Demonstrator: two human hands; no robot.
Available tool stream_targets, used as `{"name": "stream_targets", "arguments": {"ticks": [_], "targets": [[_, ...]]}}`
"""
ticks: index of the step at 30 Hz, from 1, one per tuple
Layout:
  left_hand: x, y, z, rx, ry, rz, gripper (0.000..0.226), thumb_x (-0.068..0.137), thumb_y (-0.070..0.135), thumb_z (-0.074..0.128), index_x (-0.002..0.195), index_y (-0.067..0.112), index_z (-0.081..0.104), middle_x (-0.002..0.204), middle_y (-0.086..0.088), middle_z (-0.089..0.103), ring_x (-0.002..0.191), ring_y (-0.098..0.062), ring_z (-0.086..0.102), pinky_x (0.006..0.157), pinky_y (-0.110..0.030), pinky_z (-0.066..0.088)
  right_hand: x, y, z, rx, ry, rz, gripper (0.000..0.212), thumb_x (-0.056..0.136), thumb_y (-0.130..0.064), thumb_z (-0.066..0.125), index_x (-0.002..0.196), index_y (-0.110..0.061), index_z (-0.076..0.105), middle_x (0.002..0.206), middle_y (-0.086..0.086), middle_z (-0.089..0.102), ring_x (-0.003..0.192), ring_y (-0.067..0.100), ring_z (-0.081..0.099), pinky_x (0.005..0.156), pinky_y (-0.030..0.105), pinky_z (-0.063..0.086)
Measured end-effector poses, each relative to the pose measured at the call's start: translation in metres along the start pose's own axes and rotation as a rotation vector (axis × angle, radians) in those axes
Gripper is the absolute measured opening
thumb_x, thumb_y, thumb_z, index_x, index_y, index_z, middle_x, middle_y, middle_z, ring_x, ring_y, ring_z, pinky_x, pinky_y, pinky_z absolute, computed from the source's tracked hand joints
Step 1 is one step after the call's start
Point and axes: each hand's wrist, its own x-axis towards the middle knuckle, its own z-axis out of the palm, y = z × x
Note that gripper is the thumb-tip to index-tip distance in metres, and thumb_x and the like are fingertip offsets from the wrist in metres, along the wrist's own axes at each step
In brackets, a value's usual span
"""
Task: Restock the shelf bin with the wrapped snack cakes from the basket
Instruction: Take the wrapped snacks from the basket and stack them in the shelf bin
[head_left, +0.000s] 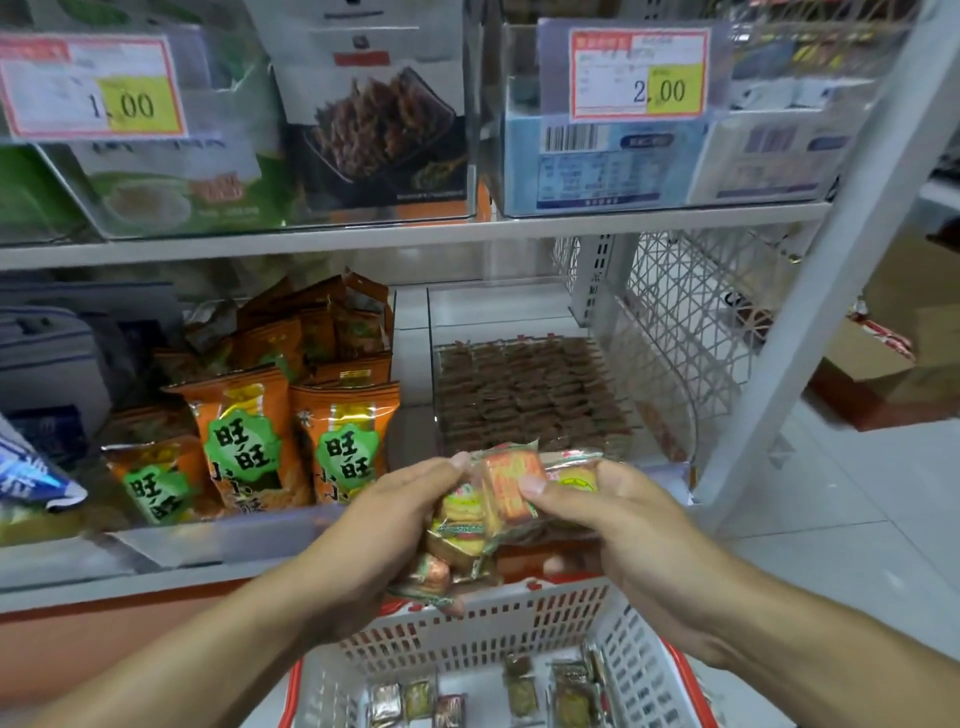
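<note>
A bundle of wrapped snack cakes sits between both hands, above the near rim of the basket and in front of the clear shelf bin. The left hand curls its fingers around the lower part of the bundle, several wrappers bunched in its grip. The right hand pinches one orange-topped cake at the top of the bundle, thumb on its face, so that grip is closed on the cake. Directly beyond the two grips, the clear shelf bin holds rows of brown wrapped snacks packed on edge. Below the grips, the white slotted basket with red trim carries a few more wrapped snack cakes loose on its bottom. To the left of the left grip stand orange snack bags with green labels, in a neighbouring bin. Above the grips, on the upper shelf, are clear bins with price tags reading 1.00 and 2.00. To the right of the right grip rises a white shelf upright.
</note>
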Motion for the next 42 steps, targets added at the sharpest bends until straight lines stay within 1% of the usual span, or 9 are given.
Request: {"name": "stream_targets", "arguments": {"ticks": [4, 7, 10, 22, 27, 33, 36, 39, 42], "targets": [[0.002, -0.004, 0.002, 0.021, 0.021, -0.072, 0.039, 0.093, 0.04, 0.067, 0.114, 0.008, 0.072, 0.088, -0.015, 0.072, 0.064, -0.026, 0.069, 0.047, -0.036, 0.057, -0.002, 0.008, -0.011, -0.351, 0.279, -0.385, 0.035, 0.081, -0.022, 0.083, 0.11, -0.038, 0.073, 0.102, -0.01, 0.076, 0.092, 0.014, 0.074, 0.067, 0.023, 0.058], [0.0, -0.004, 0.009, 0.023, -0.014, -0.098, 0.025, 0.1, 0.03, 0.061, 0.112, 0.011, 0.073, 0.096, -0.022, 0.071, 0.068, -0.028, 0.07, 0.046, -0.035, 0.056, -0.005, 0.011, -0.013, -0.614, 0.259, -0.661, 0.047, 0.076, -0.006, 0.086, 0.104, -0.042, 0.073, 0.107, -0.016, 0.067, 0.103, 0.005, 0.067, 0.081, 0.013, 0.052], [-0.002, 0.001, 0.011, 0.019, -0.101, -0.064, 0.024, 0.102, 0.026, 0.058, 0.123, 0.023, 0.071, 0.109, -0.029, 0.071, 0.075, -0.031, 0.071, 0.048, -0.034, 0.058, -0.004, 0.016, -0.013, -0.65, 0.24, -0.77, 0.053, 0.075, 0.005, 0.083, 0.102, -0.039, 0.07, 0.11, -0.015, 0.066, 0.109, 0.004, 0.064, 0.086, 0.007, 0.047], [-0.006, 0.002, 0.005, -0.004, -0.246, -0.033, 0.041, 0.1, 0.041, 0.063, 0.131, 0.014, 0.065, 0.116, -0.025, 0.073, 0.076, -0.026, 0.075, 0.051, -0.032, 0.061, 0.002, 0.027, -0.015, -0.849, 0.142, -0.798, 0.074, 0.083, 0.019, 0.067, 0.136, -0.031, 0.062, 0.134, -0.022, 0.052, 0.134, 0.006, 0.049, 0.104, 0.012, 0.041], [-0.003, 0.001, -0.001, 0.065, -0.225, 0.004, 0.037, 0.098, 0.047, 0.064, 0.127, 0.026, 0.068, 0.111, -0.019, 0.076, 0.074, -0.022, 0.075, 0.053, -0.03, 0.061, 0.004, 0.022, -0.017, -0.825, 0.13, -0.729, 0.063, 0.091, 0.0, 0.072, 0.141, -0.034, 0.058, 0.122, -0.023, 0.057, 0.117, 0.004, 0.058, 0.089, 0.015, 0.049], [-0.003, -0.002, -0.005, 0.197, -0.213, 0.037, 0.037, 0.095, 0.049, 0.068, 0.13, 0.039, 0.065, 0.104, -0.012, 0.078, 0.066, -0.019, 0.072, 0.058, -0.032, 0.061, 0.008, 0.014, -0.022, -0.744, 0.133, -0.613, 0.043, 0.079, -0.018, 0.084, 0.114, -0.041, 0.074, 0.113, -0.024, 0.065, 0.107, -0.003, 0.064, 0.085, 0.01, 0.05], [-0.003, -0.003, -0.005, 0.199, -0.2, 0.036, 0.037, 0.094, 0.05, 0.069, 0.129, 0.038, 0.066, 0.1, -0.011, 0.078, 0.066, -0.018, 0.072, 0.058, -0.032, 0.061, 0.007, 0.019, -0.022, -0.616, 0.12, -0.519, 0.035, 0.086, -0.02, 0.077, 0.109, -0.046, 0.072, 0.113, -0.027, 0.07, 0.105, -0.004, 0.067, 0.085, 0.016, 0.055], [-0.001, -0.004, -0.006, 0.211, -0.207, 0.024, 0.042, 0.091, 0.054, 0.071, 0.126, 0.031, 0.069, 0.11, -0.022, 0.075, 0.068, -0.021, 0.071, 0.056, -0.031, 0.06, 0.01, 0.017, -0.022, -0.445, 0.163, -0.532, 0.022, 0.094, -0.024, 0.068, 0.109, -0.039, 0.071, 0.103, -0.011, 0.076, 0.092, 0.009, 0.073, 0.076, 0.029, 0.061], [0.0, -0.006, -0.007, 0.196, -0.22, 0.021, 0.041, 0.091, 0.051, 0.072, 0.125, 0.029, 0.069, 0.11, -0.021, 0.075, 0.068, -0.021, 0.072, 0.055, -0.031, 0.06, 0.014, 0.008, -0.026, -0.234, 0.184, -0.462, 0.022, 0.09, -0.033, 0.065, 0.112, -0.034, 0.07, 0.101, 0.0, 0.077, 0.089, 0.019, 0.074, 0.07, 0.028, 0.059]]}}
